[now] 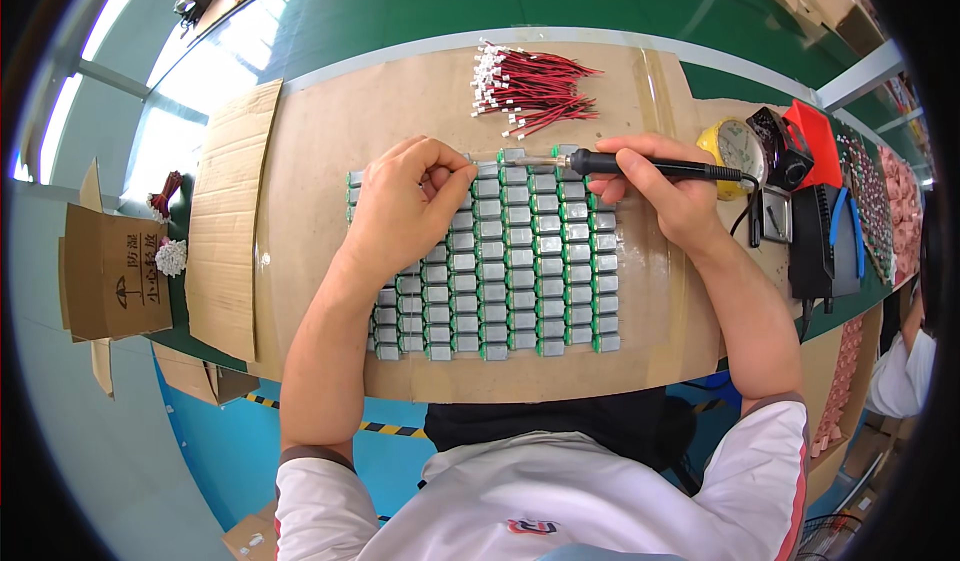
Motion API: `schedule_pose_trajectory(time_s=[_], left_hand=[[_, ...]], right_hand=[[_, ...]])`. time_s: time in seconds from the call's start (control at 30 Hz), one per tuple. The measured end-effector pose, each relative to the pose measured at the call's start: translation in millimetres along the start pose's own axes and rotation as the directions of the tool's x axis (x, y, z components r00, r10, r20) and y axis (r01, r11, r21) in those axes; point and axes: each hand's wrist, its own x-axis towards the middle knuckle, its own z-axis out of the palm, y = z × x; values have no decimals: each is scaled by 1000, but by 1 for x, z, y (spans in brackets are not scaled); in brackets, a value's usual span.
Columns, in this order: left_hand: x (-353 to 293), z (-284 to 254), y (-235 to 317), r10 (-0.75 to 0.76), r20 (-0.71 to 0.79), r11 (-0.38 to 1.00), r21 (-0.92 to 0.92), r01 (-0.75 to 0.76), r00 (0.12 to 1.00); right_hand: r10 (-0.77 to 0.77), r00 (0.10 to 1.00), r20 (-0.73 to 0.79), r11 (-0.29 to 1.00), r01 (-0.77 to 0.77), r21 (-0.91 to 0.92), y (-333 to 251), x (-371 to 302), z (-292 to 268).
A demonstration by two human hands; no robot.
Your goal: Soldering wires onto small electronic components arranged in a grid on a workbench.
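Observation:
Rows of small grey blocks with green circuit-board edges [490,271] lie side by side on a brown cardboard sheet [310,181]. My right hand [682,206] grips a soldering iron [655,168] by its black handle. Its metal tip points left and lies over the far row of blocks, close to my left fingers. My left hand [400,201] is closed in a pinch above the far left part of the rows; what sits between its fingertips is too small to make out. Beyond the blocks lies a bundle of red and black wires with white connectors [530,86].
On the right are a yellow tape roll [735,151], a red bin [815,141], a small metal tray [773,216] and a blue-handled tool [852,226]. A cardboard flap [230,221] and an open carton [115,271] stand left. Another person's sleeve [903,376] shows at far right.

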Motion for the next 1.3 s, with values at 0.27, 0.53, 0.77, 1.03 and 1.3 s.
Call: schedule_pose_trajectory(time_s=[0.27, 0.53, 0.77, 1.03, 1.3], left_hand=[[0, 2, -1, 19, -12, 999, 36, -18, 1000], [0, 3, -1, 50, -16, 997, 62, -49, 999], [1, 4, -2, 82, -20, 993, 88, -80, 996], [1, 3, 0, 78, -78, 995, 74, -72, 994], [-7, -14, 44, -279, -123, 941, -233, 245, 953]], right_hand=[[-11, 999, 30, 998, 12, -57, -2, 0, -2], [12, 1000, -2, 1000, -12, 0, 0, 0, 0], [-2, 1000, 7, 1000, 2, -13, 0, 1, -1], [-22, 1000, -8, 999, 22, 45, -3, -2, 0], [-21, 1000, -14, 994, 23, 108, -6, -9, -5]])
